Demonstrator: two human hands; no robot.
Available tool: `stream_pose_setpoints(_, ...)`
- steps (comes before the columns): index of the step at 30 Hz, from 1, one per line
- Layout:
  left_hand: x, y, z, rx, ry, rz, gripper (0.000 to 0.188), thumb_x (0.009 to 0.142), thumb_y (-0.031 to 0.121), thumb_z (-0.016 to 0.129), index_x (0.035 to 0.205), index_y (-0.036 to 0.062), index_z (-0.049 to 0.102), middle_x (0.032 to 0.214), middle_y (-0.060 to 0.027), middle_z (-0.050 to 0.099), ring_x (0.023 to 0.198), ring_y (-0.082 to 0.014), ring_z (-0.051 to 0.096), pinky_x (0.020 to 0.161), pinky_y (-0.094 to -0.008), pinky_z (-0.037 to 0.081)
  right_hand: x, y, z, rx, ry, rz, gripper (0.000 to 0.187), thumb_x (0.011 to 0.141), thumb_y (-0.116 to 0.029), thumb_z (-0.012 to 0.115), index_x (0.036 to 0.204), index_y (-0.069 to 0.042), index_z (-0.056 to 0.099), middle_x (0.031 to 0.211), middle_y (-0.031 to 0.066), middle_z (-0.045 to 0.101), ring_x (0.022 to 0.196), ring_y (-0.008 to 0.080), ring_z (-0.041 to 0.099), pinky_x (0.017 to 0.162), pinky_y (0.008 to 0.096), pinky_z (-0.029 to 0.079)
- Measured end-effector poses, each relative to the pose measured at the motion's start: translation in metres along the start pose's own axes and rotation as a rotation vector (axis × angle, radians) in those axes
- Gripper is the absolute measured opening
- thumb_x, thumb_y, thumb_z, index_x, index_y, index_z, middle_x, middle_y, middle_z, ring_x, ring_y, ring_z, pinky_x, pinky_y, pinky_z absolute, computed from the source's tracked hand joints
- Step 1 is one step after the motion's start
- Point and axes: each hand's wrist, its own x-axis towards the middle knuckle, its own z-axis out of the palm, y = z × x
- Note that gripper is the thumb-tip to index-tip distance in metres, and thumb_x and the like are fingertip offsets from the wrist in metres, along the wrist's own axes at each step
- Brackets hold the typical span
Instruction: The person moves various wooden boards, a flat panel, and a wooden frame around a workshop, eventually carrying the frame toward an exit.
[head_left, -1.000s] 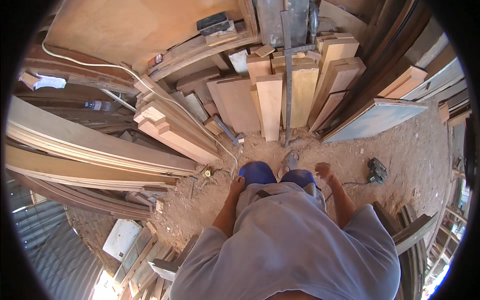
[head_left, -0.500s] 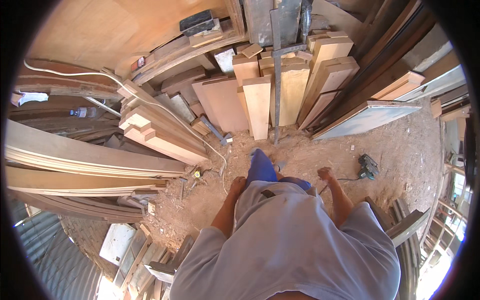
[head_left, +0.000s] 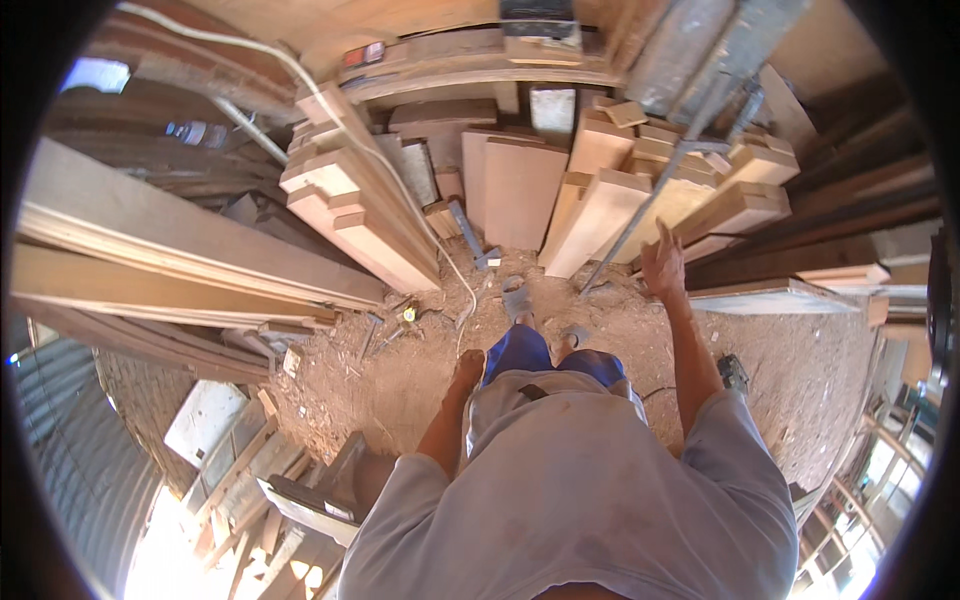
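Right hand (head_left: 663,262) is now lifting forward, fingers loosely open, gripping nothing, reaching toward the leaning planks (head_left: 640,205) and metal rod (head_left: 655,195); a second ago it was hanging low. Left hand (head_left: 467,368) is hanging empty at the thigh.

The left hand (head_left: 467,368) hangs beside the thigh; its fingers are partly hidden, so its grip cannot be told. The planks (head_left: 150,250) run out past the left edge. The small dark tool (head_left: 733,372) on the floor is half hidden behind the right forearm.
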Motion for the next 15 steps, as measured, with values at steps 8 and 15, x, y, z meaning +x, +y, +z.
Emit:
stream_pose_setpoints(8, 0.001, -0.08, -0.001, 0.01, 0.226, 0.176, 0.022, 0.082, 0.023, 0.047, 0.078, 0.0034, 0.056, 0.091, -0.0195, 0.061, 0.087, -0.0329, 0.058, 0.076, -0.0409, 0.046, 0.055, -0.055, 0.029, -0.302, -0.346, 0.261, 0.058, 0.083, -0.03, 0.057, 0.128, 0.002, 0.038, 0.133, 0.0207, 0.038, 0.118, 0.0392, 0.041, 0.1, 0.0442, 0.035)
stream_pose_setpoints(15, -0.004, -0.087, 0.048, -0.36, 0.396, -0.04, 0.024, 0.081, 0.023, 0.048, 0.068, 0.0051, 0.056, 0.062, -0.007, 0.051, 0.065, -0.0168, 0.052, 0.062, -0.0347, 0.042, 0.041, -0.035, 0.065, -0.121, -0.376, 0.153, 0.06, 0.081, -0.027, 0.059, 0.126, 0.005, 0.039, 0.13, 0.0263, 0.041, 0.121, 0.0384, 0.041, 0.1, 0.0423, 0.035)
